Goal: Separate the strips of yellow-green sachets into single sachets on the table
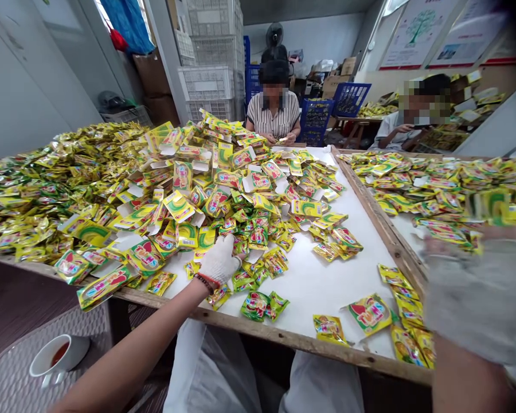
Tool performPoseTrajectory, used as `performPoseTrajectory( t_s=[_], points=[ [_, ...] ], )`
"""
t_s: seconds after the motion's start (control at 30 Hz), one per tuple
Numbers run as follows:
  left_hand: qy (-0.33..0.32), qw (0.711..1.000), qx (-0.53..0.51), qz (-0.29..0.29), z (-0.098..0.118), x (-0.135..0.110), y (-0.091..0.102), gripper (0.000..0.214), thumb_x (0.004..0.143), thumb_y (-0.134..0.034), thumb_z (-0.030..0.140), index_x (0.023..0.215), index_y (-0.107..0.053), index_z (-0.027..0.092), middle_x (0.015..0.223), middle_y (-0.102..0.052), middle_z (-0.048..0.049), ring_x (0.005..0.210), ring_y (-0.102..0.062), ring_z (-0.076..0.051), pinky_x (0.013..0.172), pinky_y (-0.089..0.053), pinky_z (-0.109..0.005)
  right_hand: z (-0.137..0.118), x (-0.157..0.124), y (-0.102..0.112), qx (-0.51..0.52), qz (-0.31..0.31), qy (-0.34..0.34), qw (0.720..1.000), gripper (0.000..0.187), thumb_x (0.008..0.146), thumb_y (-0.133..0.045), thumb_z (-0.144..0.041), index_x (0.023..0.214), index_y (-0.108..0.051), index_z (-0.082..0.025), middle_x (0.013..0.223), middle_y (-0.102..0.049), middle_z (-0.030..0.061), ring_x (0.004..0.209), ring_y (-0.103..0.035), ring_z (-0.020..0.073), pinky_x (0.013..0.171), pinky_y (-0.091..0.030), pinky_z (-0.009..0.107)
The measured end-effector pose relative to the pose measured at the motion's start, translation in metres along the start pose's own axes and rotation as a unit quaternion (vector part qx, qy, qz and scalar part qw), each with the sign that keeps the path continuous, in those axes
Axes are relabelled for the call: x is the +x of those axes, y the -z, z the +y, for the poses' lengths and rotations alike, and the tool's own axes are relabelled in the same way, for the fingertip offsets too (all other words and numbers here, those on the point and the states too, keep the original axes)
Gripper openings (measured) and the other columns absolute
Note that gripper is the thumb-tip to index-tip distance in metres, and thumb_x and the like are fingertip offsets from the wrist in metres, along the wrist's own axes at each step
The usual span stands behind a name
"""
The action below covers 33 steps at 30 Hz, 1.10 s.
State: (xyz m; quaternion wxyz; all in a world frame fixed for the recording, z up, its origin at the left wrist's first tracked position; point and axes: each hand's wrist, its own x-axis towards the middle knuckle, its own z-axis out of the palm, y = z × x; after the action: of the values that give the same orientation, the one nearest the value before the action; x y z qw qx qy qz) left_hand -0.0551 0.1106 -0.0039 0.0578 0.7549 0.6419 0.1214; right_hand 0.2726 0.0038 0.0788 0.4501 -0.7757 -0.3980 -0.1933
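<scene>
My left hand (219, 263), in a white knit glove, reaches palm down into the small packets at the front of the pile. Its fingers are curled down, and what they grip is hidden. Around it lie green foil packets (258, 232) and yellow foil packets (276, 261). My right hand (477, 289), also gloved, is smeared by motion over the right side. A blurred yellow-green carton (494, 206) is at its fingertips, seemingly held. Between the hands, a printed carton (370, 314) lies near the front edge beside yellow packets (328, 328).
A large heap of cartons (183, 178) and packets covers the left and middle. A wooden strip (370, 212) divides the white tabletop (309, 287). A cup (60, 358) stands on a stool at lower left. Two people (275, 112) sit across, near stacked crates (206, 83).
</scene>
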Motion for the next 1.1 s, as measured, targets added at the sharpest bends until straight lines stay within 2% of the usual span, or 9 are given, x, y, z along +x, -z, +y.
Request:
performPoseTrajectory(
  t_s=[0.07, 0.13, 0.17, 0.27, 0.37, 0.53, 0.77, 0.97, 1.1],
  points=[
    [0.009, 1.0, -0.026, 0.01, -0.003, 0.005, -0.007, 0.047, 0.078, -0.06, 0.043, 0.116, -0.044, 0.02, 0.111, -0.056, -0.0108, 0.098, -0.059, -0.025, 0.077, -0.045, -0.032, -0.01, -0.022, -0.026, 0.108, -0.121, 0.0, 0.987, 0.046, 0.082, -0.052, -0.04, 0.121, -0.057, -0.015, 0.102, -0.067, 0.0116, 0.092, -0.061, 0.0229, 0.08, -0.043, 0.036],
    [0.018, 0.997, -0.071, 0.013, -0.003, 0.005, -0.012, 0.05, 0.075, -0.063, 0.039, 0.118, -0.043, 0.022, 0.107, -0.059, -0.0082, 0.094, -0.059, -0.023, 0.076, -0.045, -0.031, -0.023, -0.054, -0.06, 0.172, -0.328, 0.014, 0.929, 0.035, 0.084, -0.049, -0.036, 0.11, -0.062, -0.018, 0.098, -0.068, 0.0076, 0.087, -0.062, 0.02, 0.079, -0.045, 0.032],
    [0.022, 0.995, -0.094, 0.006, -0.004, 0.004, -0.012, 0.048, 0.075, -0.064, 0.037, 0.116, -0.045, 0.022, 0.102, -0.061, -0.0065, 0.09, -0.06, -0.022, 0.074, -0.044, -0.03, -0.03, -0.07, -0.077, 0.174, -0.379, 0.032, 0.908, 0.03, 0.083, -0.049, -0.033, 0.102, -0.064, -0.016, 0.097, -0.068, 0.0084, 0.087, -0.061, 0.0199, 0.079, -0.044, 0.031],
    [0.023, 0.985, -0.173, -0.011, -0.006, -0.004, -0.01, 0.032, 0.076, -0.061, 0.033, 0.105, -0.052, 0.022, 0.087, -0.062, -0.0019, 0.082, -0.058, -0.019, 0.073, -0.044, -0.029, -0.048, -0.105, -0.115, 0.095, -0.474, 0.084, 0.871, 0.028, 0.079, -0.053, -0.031, 0.099, -0.063, -0.015, 0.1, -0.066, 0.0124, 0.09, -0.06, 0.0226, 0.077, -0.043, 0.031],
    [0.007, 0.957, -0.291, -0.013, -0.009, -0.013, -0.008, 0.019, 0.08, -0.056, 0.036, 0.088, -0.055, 0.019, 0.077, -0.058, 0.0009, 0.077, -0.055, -0.016, 0.071, -0.044, -0.027, -0.054, -0.115, -0.129, 0.034, -0.511, 0.09, 0.854, 0.027, 0.077, -0.058, -0.03, 0.099, -0.062, -0.016, 0.101, -0.066, 0.0136, 0.089, -0.06, 0.0237, 0.072, -0.041, 0.03],
    [0.026, 0.854, -0.514, -0.079, -0.006, -0.032, -0.014, 0.029, 0.082, -0.054, 0.043, 0.079, -0.056, 0.014, 0.071, -0.056, -0.0007, 0.067, -0.054, -0.014, 0.062, -0.046, -0.025, -0.039, -0.106, -0.112, 0.114, -0.526, 0.045, 0.842, 0.014, 0.077, -0.055, -0.029, 0.083, -0.062, -0.018, 0.084, -0.068, 0.0076, 0.079, -0.061, 0.0199, 0.067, -0.042, 0.028],
    [0.056, 0.757, -0.628, -0.173, 0.026, -0.056, -0.013, 0.032, 0.078, -0.061, 0.044, 0.092, -0.056, 0.016, 0.081, -0.058, -0.0016, 0.067, -0.058, -0.013, 0.06, -0.052, -0.026, -0.038, -0.115, -0.059, 0.295, -0.638, -0.068, 0.708, 0.019, 0.083, -0.049, -0.037, 0.086, -0.054, -0.019, 0.069, -0.062, 0.0, 0.054, -0.057, 0.0133, 0.05, -0.044, 0.025],
    [-0.041, 0.846, -0.502, -0.176, 0.036, -0.059, 0.003, 0.028, 0.083, -0.054, 0.041, 0.085, -0.059, 0.014, 0.069, -0.05, 0.0023, 0.06, -0.046, -0.009, 0.055, -0.04, -0.02, -0.047, -0.114, -0.041, 0.243, -0.62, 0.03, 0.746, 0.03, 0.077, -0.061, -0.03, 0.105, -0.055, -0.021, 0.066, -0.056, -0.0041, 0.057, -0.051, 0.0119, 0.052, -0.037, 0.023],
    [-0.129, 0.844, -0.472, -0.221, 0.039, -0.059, 0.016, 0.032, 0.086, -0.05, 0.044, 0.083, -0.061, 0.014, 0.075, -0.057, 0.0, 0.068, -0.049, -0.011, 0.062, -0.039, -0.021, -0.047, -0.11, -0.04, 0.227, -0.632, 0.046, 0.739, 0.049, 0.074, -0.063, -0.028, 0.12, -0.049, -0.019, 0.056, -0.047, -0.0087, 0.052, -0.045, 0.0111, 0.049, -0.033, 0.022]
  ],
)
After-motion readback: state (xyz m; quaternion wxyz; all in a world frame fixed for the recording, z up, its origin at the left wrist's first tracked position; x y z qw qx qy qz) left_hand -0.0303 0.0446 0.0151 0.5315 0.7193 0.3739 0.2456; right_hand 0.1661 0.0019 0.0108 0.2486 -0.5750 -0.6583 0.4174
